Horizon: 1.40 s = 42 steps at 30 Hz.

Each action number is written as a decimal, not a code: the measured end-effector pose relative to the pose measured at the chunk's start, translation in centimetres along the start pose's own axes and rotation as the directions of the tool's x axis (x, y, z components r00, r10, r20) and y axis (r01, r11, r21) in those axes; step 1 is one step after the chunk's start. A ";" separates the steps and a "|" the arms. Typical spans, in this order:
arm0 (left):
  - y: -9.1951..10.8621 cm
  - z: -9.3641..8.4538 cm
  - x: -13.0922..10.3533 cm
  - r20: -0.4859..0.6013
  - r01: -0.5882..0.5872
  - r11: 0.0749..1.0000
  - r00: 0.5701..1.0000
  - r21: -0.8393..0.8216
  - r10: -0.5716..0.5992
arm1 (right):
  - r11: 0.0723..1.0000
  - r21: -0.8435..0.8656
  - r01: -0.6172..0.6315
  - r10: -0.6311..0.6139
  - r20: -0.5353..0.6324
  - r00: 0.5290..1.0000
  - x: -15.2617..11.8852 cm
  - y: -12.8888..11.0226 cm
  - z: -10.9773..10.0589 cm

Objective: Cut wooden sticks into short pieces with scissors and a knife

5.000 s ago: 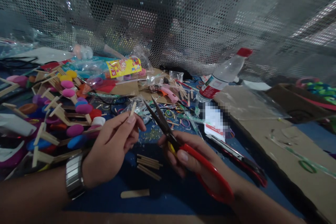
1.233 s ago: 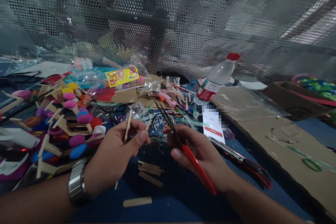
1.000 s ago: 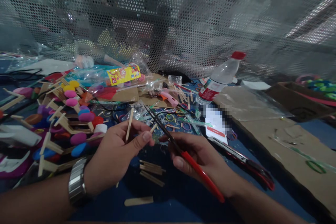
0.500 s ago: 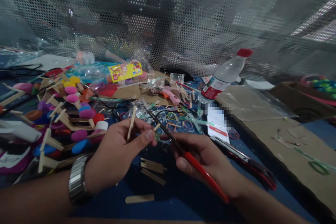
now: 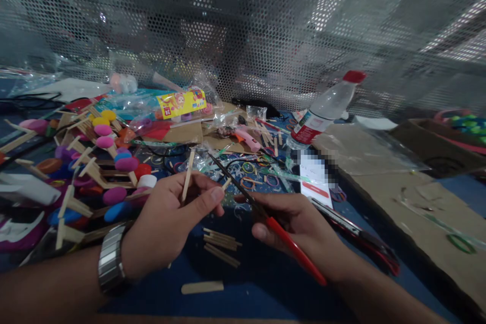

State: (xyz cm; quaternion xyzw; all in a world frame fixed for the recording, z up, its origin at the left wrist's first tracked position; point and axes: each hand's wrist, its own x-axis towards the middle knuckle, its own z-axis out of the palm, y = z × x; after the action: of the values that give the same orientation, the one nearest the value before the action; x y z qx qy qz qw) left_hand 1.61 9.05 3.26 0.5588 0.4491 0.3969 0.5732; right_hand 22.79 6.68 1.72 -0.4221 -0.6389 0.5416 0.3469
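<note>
Grey perforated mesh screen (image 5: 144, 20): stands behind the blue table (image 5: 152, 298).
Flat brown cardboard (image 5: 391, 207): lies on the right side.
Wooden-stick pieces with bright coloured ovals (image 5: 114, 195): crowd the left side.
Left hand (image 5: 163, 228): fingers curled nearly closed, holding two sticks.
Right hand (image 5: 304, 223): curled around the scissors (image 5: 296, 250) with red handles — dark metal blades close together, pointing up-left.
Clear plastic bottle with red cap (image 5: 319, 116): tilted, beyond the right hand.
Red-and-black utility knife (image 5: 353, 230): right of the right hand.
Upright pale wooden stick (image 5: 189, 176): between the left fingers.
Loose narrow wooden sticks (image 5: 222, 242): on the table, between the hands.
Flat round-ended wooden stick (image 5: 202, 287): nearer the wearer.
Short pale stick end (image 5: 227, 184): pinched at the left fingertips, just beside the blades — contact unclear.
</note>
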 end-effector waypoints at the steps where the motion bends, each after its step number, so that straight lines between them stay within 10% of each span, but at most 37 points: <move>1: 0.0 0.0 0.0 0.000 -0.014 1.000 1.000 0.014 0.014 | 0.999 -0.034 -0.005 0.005 -0.007 1.000 0.1 0.0 0.0; 33: -0.5 -0.2 0.0 0.036 0.016 0.999 0.999 0.043 -0.018 | 0.998 -0.005 -0.063 0.062 -0.114 0.992 0.1 0.4 0.3; 42: -1.0 0.6 -0.2 0.297 0.178 0.983 0.937 0.043 -0.183 | 0.958 0.267 -0.105 0.148 -0.146 0.978 0.0 0.9 1.4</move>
State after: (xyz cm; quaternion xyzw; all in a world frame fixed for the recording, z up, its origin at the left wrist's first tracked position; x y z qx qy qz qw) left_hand 2.12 8.66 2.24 0.5732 0.4093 0.2500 0.6644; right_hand 21.68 6.21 0.61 -0.4568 -0.5038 0.6045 0.4149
